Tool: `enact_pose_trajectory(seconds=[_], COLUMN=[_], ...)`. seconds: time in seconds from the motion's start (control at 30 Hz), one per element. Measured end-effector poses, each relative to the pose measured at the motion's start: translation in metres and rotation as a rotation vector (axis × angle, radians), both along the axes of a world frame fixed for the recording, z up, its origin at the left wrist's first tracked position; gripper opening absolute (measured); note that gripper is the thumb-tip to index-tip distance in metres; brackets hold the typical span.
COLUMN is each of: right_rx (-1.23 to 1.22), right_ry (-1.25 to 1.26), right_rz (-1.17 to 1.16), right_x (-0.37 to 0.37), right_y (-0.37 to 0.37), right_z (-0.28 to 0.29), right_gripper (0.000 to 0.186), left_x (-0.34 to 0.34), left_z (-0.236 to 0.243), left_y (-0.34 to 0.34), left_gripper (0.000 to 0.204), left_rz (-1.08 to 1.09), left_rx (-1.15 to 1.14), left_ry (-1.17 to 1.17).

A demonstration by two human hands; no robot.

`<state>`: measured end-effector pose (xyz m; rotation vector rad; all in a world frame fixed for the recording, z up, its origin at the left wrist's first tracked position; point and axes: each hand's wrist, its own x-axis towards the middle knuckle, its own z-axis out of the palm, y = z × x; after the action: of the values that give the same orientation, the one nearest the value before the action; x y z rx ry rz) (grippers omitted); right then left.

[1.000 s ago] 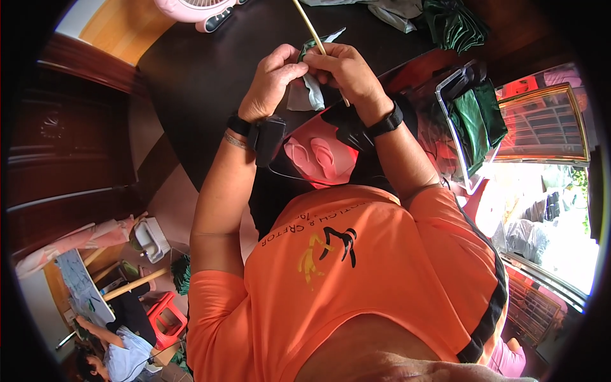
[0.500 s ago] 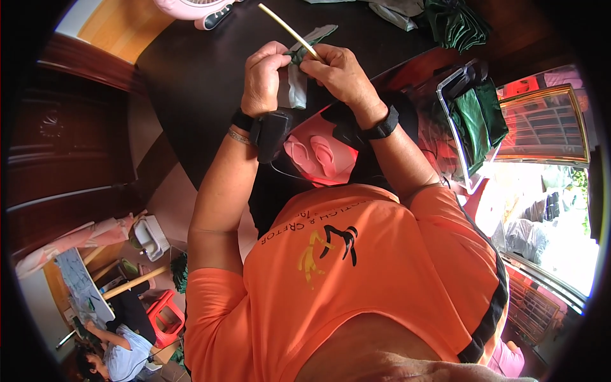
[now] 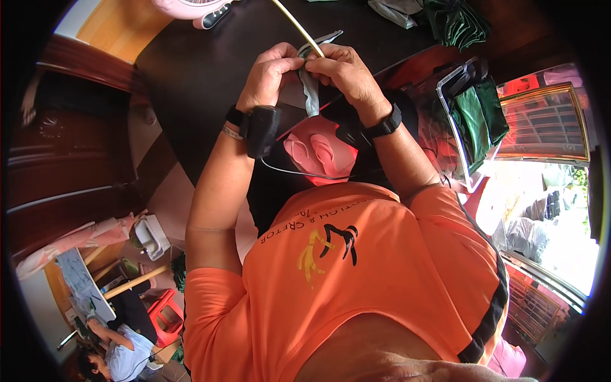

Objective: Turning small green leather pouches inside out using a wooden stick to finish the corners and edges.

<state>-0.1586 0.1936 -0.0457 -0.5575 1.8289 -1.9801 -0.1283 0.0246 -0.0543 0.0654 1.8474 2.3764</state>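
Over the dark table, my left hand (image 3: 272, 75) is closed, thumb and fingers pinching a narrow grey-green fabric strip (image 3: 310, 95). The strip hangs down between my hands, and its other end sticks out above my right fingers. My right hand (image 3: 347, 75) is closed too, with a thin pale stick (image 3: 296, 25) between thumb and fingers. Slanting up and to the left, the stick has its lower end at the fabric. My fingertips nearly meet there and hide the spot where stick and fabric come together.
The dark table (image 3: 210, 76) carries a pink device (image 3: 191, 9) and folded dark green fabric (image 3: 457, 24). A clear-sided bin (image 3: 445, 121) with green cloth (image 3: 474, 121) stands to my right. Pink slippers (image 3: 312, 153) lie below. Another person (image 3: 124, 353) works at lower left, beside a red stool (image 3: 167, 318).
My hands have come closer together, the left moving right. The stick's upper end has shifted right and up. Another person's arm now shows at the far left.
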Motion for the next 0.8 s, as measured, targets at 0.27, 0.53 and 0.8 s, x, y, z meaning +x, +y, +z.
enact_pose_trajectory(seconds=[0.27, 0.53, 0.8], right_rx=[-0.011, 0.110, 0.271], right_ry=[0.055, 0.181, 0.261], right_rz=[0.003, -0.036, -0.115], right_x=[0.006, 0.006, 0.001], right_y=[-0.002, -0.006, -0.004], right_z=[0.000, -0.004, -0.002], right_gripper=[0.007, 0.013, 0.032], left_x=[0.000, 0.002, 0.001], left_z=[-0.006, -0.006, -0.009], left_y=[0.007, 0.012, 0.015], left_gripper=[0.010, 0.013, 0.009], left_rz=[0.190, 0.232, 0.219], left_rx=[-0.376, -0.521, -0.352], left_ry=[0.171, 0.330, 0.299])
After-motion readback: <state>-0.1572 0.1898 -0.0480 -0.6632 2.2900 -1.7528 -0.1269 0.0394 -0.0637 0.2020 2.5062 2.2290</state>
